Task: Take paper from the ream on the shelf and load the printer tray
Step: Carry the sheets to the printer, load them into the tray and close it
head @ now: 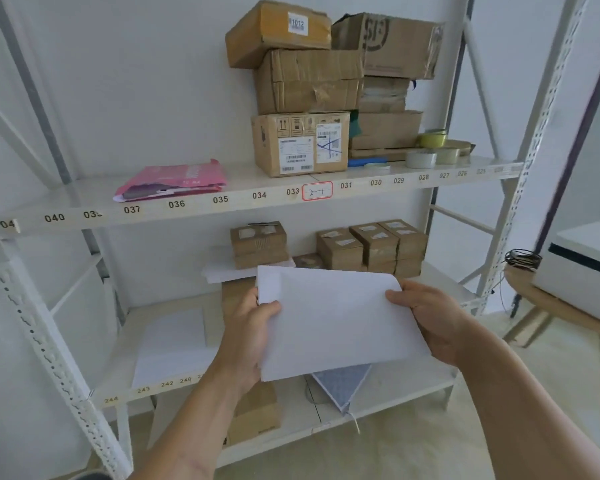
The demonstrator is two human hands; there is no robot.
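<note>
I hold a stack of white paper in front of the lower shelf, tilted slightly. My left hand grips its left edge with the thumb on top. My right hand grips its right edge. A pink ream wrapper, torn open, lies on the upper shelf at the left. More white sheets lie flat on the lower shelf. The white printer stands on a round wooden table at the far right, partly cut off by the frame edge.
Cardboard boxes are stacked on the upper shelf with tape rolls beside them. Small brown boxes fill the back of the lower shelf. A grey notebook lies under the held paper. White perforated shelf uprights stand on both sides.
</note>
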